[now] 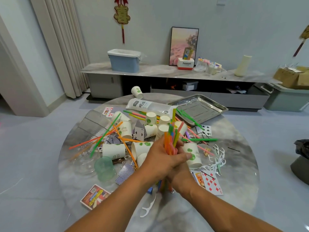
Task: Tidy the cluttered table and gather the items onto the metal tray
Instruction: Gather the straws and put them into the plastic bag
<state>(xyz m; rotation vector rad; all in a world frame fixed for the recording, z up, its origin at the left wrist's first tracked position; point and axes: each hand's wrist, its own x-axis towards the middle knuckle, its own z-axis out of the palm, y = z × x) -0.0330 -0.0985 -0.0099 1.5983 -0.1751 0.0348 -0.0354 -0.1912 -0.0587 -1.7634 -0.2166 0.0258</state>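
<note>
Head view has both my hands meeting over the middle of the round marble table point(234, 190). My left hand point(160, 160) is wrapped around a bundle of coloured straws point(171, 139), fingers curled across the front of it, and my right hand point(181, 177) grips the same bundle lower down, partly hidden under the left. The bundle stands nearly upright, its top ends fanning out above my knuckles.

At the far right of the table sits the metal tray point(209, 102), with a couple of green straws lying across its near edge. Loose straws, white paper cups point(113, 150) with green leaf prints, and playing cards are scattered between me and the tray. A white pouch point(142, 104) beyond the cups carries Chinese characters I cannot read. Near my right wrist lies a red diamonds card point(212, 183); its corner mark looks like a 10. A card box point(94, 196) at the near left has print too blurred to read. On the sideboard behind, a small white box point(185, 63) reads "Panasonic".
</note>
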